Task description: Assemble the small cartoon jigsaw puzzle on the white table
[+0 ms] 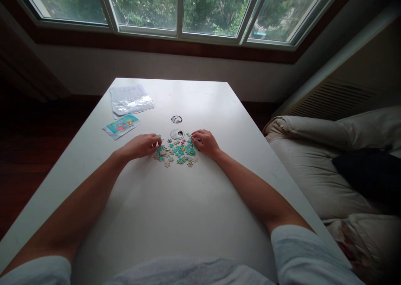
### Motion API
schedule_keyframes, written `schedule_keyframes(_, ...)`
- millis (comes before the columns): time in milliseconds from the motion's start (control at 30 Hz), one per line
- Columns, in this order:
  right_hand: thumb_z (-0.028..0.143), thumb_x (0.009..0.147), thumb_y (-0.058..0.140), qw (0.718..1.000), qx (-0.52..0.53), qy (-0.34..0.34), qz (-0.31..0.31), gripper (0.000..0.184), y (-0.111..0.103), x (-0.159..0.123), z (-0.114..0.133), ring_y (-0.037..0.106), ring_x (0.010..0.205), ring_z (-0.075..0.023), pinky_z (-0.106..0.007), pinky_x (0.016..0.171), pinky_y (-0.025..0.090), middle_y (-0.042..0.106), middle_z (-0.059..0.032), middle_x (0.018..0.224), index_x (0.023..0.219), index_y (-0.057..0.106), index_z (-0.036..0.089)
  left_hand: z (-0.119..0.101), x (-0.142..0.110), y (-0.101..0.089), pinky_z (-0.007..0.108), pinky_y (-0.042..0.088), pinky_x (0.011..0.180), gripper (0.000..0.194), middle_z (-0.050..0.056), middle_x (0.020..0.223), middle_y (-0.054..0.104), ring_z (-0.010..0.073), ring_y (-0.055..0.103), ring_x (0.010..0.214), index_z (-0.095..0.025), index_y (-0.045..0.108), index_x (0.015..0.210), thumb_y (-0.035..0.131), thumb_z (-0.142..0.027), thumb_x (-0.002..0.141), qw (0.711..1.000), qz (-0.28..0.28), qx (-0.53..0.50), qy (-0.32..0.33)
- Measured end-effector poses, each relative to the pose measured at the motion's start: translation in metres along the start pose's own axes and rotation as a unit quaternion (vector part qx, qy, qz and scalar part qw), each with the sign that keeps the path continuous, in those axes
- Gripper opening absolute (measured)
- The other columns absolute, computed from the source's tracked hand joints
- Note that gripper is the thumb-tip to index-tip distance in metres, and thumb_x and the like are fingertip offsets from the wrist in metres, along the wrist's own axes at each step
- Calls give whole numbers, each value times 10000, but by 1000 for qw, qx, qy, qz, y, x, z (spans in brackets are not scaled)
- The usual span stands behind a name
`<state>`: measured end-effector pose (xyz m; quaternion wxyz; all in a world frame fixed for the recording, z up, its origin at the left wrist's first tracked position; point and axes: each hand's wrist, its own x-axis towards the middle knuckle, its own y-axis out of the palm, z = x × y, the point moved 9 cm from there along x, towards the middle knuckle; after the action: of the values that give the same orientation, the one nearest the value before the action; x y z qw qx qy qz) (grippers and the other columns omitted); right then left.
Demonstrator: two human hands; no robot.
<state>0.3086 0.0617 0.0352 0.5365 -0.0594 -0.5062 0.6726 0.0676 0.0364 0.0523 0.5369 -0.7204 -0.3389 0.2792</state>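
Observation:
A pile of small teal, pink and tan jigsaw pieces [177, 152] lies loose on the white table [175, 210]. My left hand [141, 145] rests at the pile's left edge, fingers curled, tips touching the pieces. On the pile's right side, my right hand [204, 142] is curled too, with fingertips pinched among the pieces. What either hand grips is too small to make out. Two small round tins or lids [177, 134] [176, 119] sit just behind the pile.
A colourful picture card [121, 125] and a clear plastic bag over paper [130, 100] lie at the table's far left. A cream sofa [332, 160] with a dark cushion stands right of the table. Windows run along the far wall.

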Motion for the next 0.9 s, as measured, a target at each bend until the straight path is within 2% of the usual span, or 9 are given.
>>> schedule_keyframes(333,319,969,588,1000,-1,2,2,180,0,1,0,664,1014,-236,-414,990,448,762,-42,1085,945,757,263,4,-3,-11,291,372,620,143,32,948,705,201,646,832,-247,641,851,534,-328,901,993,-42,90,-56)
schedule_keyframes(467,314,966,588,1000,-1,2,2,181,0,1,1,665,1011,-237,-414,987,450,763,-45,1081,940,759,261,5,-3,-13,295,362,616,108,35,959,707,209,645,831,-249,634,879,540,-303,886,991,-64,96,-62)
schedule_keyframes(667,322,966,589,1000,1,4,1,183,2,2,0,665,1009,-235,-411,990,452,763,-43,1081,943,761,264,-1,-3,-2,285,399,651,150,15,942,716,194,645,801,-272,644,956,536,-277,852,998,8,51,-30)
schedule_keyframes(800,323,967,585,1000,-1,4,1,188,2,2,0,665,1005,-236,-412,987,453,764,-43,1078,943,761,265,-15,-3,-7,291,397,643,182,27,990,711,196,644,798,-271,648,989,524,-258,857,998,-2,68,-12)
schedule_keyframes(900,319,968,584,1000,0,2,1,188,1,3,0,666,1006,-234,-411,988,452,763,-43,1079,942,760,262,-31,-3,-7,292,412,670,171,28,999,702,201,653,830,-277,650,1015,535,-331,901,998,10,49,23)
